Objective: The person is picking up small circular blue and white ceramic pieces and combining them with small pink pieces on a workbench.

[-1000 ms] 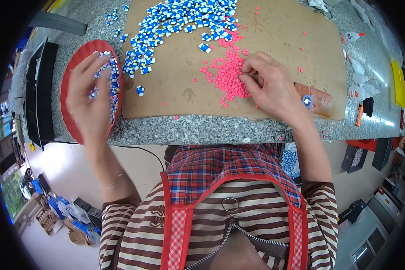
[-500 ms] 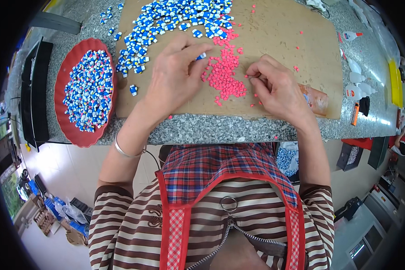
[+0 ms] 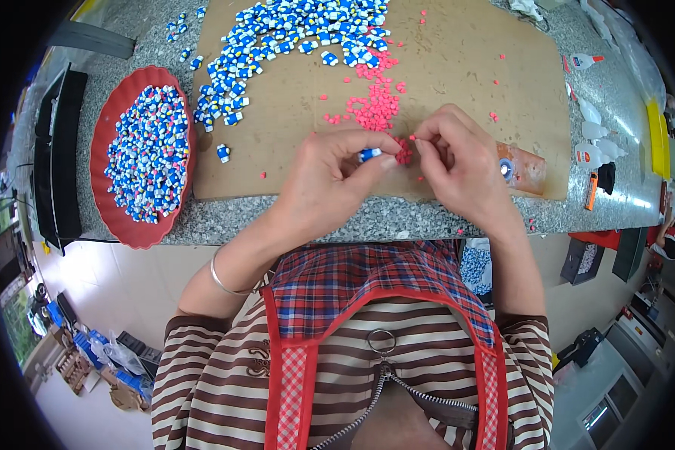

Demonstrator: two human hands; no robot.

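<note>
Centrally, head view: two hands meet over a brown board (image 3: 457,67) on a speckled counter (image 3: 397,221). Left hand (image 3: 330,180) has thumb and forefinger pinched together on one blue-and-white piece (image 3: 369,154), held just above the board's near edge. Right hand (image 3: 465,169) has its fingertips drawn together beside that piece, touching the near end of the pink bits (image 3: 379,109); whether a bit sits between them cannot be told.

One red tray (image 3: 101,161) stands at the left, half off the board, filled with blue-and-white pieces (too many to count). One large blue pile (image 3: 292,30) spreads across the board's far left, with one stray piece (image 3: 223,153) lying apart near the tray.

Pink bits form one loose cluster at mid-board, with scattered singles toward the right.

Right of the hands: one small brown block (image 3: 521,169) with a round blue-ringed hole, one orange lighter (image 3: 592,191), and three white glue bottles (image 3: 591,131) along the counter. Two dark trays (image 3: 56,150) stand on edge at far left.
</note>
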